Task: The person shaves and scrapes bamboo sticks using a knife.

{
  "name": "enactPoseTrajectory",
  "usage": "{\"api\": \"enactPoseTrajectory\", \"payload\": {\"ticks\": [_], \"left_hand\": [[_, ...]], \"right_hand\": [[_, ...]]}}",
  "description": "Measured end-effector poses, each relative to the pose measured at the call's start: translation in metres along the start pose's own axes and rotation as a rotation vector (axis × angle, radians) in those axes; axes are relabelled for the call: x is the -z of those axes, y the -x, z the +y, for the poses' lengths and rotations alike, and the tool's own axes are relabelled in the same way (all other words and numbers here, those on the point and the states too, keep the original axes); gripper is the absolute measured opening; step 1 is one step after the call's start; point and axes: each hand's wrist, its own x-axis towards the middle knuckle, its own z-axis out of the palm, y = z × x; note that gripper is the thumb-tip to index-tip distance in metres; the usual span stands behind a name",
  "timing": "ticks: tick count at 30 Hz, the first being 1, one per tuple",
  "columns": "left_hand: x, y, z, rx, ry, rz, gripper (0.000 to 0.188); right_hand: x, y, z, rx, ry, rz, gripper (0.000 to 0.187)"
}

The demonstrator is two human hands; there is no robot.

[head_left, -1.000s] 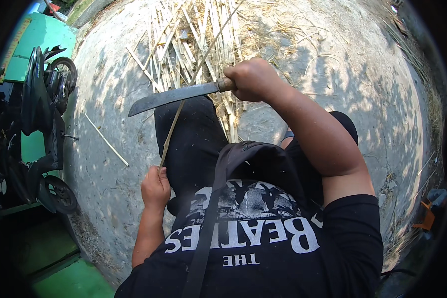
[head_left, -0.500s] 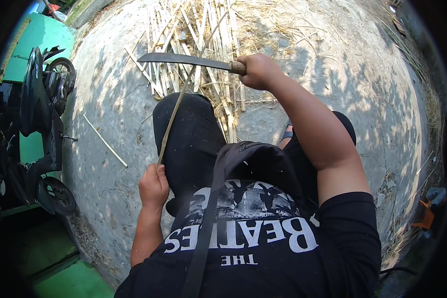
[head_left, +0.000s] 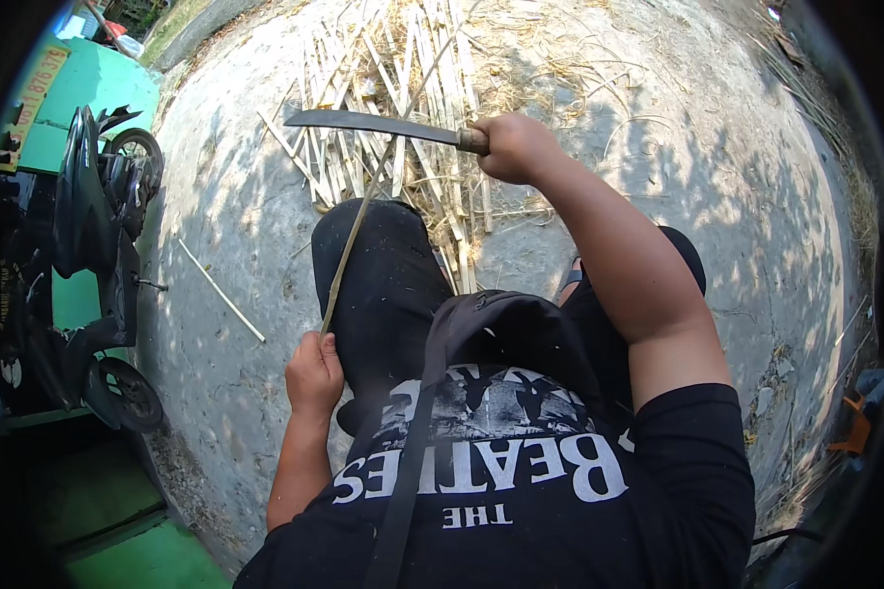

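My left hand [head_left: 314, 375] is closed around the near end of a long, thin bamboo strip [head_left: 348, 253]. The strip slants up over my left thigh toward the far pile, and its far end blends in with the pieces there. My right hand [head_left: 517, 147] grips the wooden handle of a machete [head_left: 375, 122]. Its long, dark, slightly curved blade points left and crosses the strip beyond my left knee. Whether the edge touches the strip I cannot tell.
Beyond my knees lies a pile of split bamboo strips [head_left: 450, 88] with curled shavings around it. A single pale strip [head_left: 222, 292] rests on the concrete at left. A dark motorbike [head_left: 96, 211] stands at far left, and an orange object [head_left: 848, 424] lies at far right.
The view has shifted slightly, so everything sits a little lower and to the right. Both hands keep their grips, and the blade still crosses the strip at nearly the same place.
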Motion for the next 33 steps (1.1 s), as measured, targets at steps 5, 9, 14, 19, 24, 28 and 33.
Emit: {"api": "enactPoseTrajectory", "payload": {"ticks": [5,9,14,19,24,28,33], "left_hand": [[0.018,-0.002,-0.002,0.043,0.170,-0.160,0.035],[0.020,0.002,-0.014,0.061,0.312,-0.267,0.039],[0.011,0.000,-0.010,0.390,0.846,-0.499,0.038],[0.011,-0.002,-0.009,0.344,0.740,-0.464,0.036],[0.012,-0.003,0.002,0.264,0.612,-0.373,0.036],[0.011,-0.001,0.004,0.151,0.412,-0.278,0.035],[0.018,-0.005,0.016,0.123,0.274,-0.236,0.033]], "right_hand": [[0.008,-0.007,0.028,-0.148,-0.114,0.135,0.022],[0.012,0.002,0.027,-0.068,-0.090,0.189,0.019],[0.000,0.009,0.002,0.188,0.030,0.174,0.012],[-0.005,0.012,-0.020,0.358,0.119,0.136,0.010],[-0.009,0.010,-0.005,0.313,0.063,0.158,0.009],[0.004,0.014,-0.011,0.283,0.102,0.165,0.008],[-0.001,0.014,-0.008,0.261,0.128,0.122,0.009]]}}
